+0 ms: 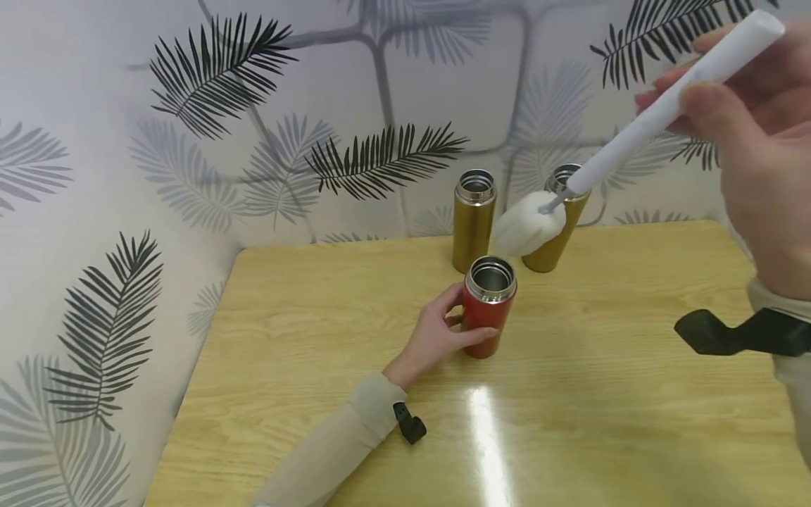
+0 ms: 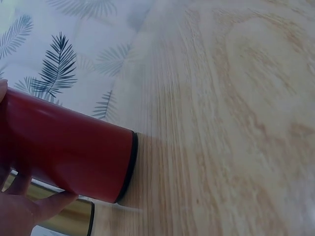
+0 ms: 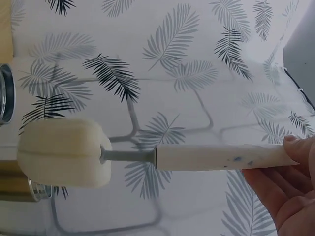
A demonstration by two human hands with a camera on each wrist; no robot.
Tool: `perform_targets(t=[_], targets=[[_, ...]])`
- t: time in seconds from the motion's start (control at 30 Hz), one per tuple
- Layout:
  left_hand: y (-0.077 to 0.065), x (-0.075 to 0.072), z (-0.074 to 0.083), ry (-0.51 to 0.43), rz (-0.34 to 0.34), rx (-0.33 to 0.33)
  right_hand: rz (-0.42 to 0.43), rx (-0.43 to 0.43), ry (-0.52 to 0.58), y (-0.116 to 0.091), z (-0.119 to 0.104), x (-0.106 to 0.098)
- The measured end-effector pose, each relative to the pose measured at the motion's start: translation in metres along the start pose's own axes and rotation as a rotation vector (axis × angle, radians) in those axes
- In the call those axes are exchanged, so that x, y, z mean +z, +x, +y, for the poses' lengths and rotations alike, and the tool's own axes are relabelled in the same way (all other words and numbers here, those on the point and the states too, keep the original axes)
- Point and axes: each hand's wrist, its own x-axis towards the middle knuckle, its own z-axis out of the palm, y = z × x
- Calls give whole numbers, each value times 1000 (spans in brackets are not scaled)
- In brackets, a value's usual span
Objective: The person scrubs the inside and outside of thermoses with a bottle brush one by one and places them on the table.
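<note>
My left hand (image 1: 437, 331) grips a red thermos bottle (image 1: 486, 320) that stands upright on the table with its mouth uncovered. In the left wrist view the red bottle's black base (image 2: 129, 167) sits at the wood surface. Raised at the upper right, my right hand (image 1: 760, 134) pinches the white handle (image 1: 665, 105) of a bottle brush between thumb and fingers. The brush's white sponge head (image 1: 531, 224) points down and left, above and behind the red bottle's mouth. In the right wrist view the whole sponge head (image 3: 64, 152) and its grey neck show.
Two gold thermos bottles, one on the left (image 1: 474, 222) and one on the right (image 1: 551, 239), stand uncapped behind the red one, close to the wall. The right one is partly covered by the brush. A leaf-patterned wall (image 1: 355, 91) borders the wooden table (image 1: 304, 317).
</note>
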Motion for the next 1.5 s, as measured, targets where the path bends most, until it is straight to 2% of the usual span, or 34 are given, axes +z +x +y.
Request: perform_targets(t=[0.1, 0.33, 0.5, 0.6, 0.73, 0.8, 0.93, 0.97, 1.0, 1.1, 1.17, 1.23, 1.33, 1.43, 1.5], targets=[[0, 2, 1, -5, 20, 6, -32, 23, 111, -4, 7, -7], [-4, 5, 0, 10, 78, 27, -190, 84, 106, -11, 17, -19], [-4, 4, 3, 36, 125, 50, -225, 79, 90, -13, 18, -22], [-4, 4, 4, 35, 140, 61, -252, 63, 10, -15, 17, -22], [-5, 4, 7, 49, 158, 86, -298, 1, -274, -16, 11, -19], [-5, 4, 9, 60, 172, 99, -304, -11, -290, -16, 9, -18], [-5, 3, 13, 76, 198, 111, -299, -1, -189, -14, 9, -19], [-5, 3, 14, 79, 202, 108, -292, 9, -104, -13, 11, -19], [-5, 2, 15, 80, 207, 105, -293, 7, -75, -12, 12, -20], [-4, 1, 16, 92, 219, 98, -313, -12, -156, -13, 11, -21], [-4, 0, 16, 100, 227, 93, -318, -3, -111, -13, 11, -21], [-3, -1, 16, 107, 235, 96, -328, -5, -154, -14, 10, -21], [-2, -2, 16, 114, 249, 96, -326, 4, -28, -14, 13, -22], [-2, -3, 15, 125, 257, 95, -336, -7, 31, -12, 17, -24], [-2, -4, 15, 131, 256, 92, -336, -6, 25, -13, 17, -25]])
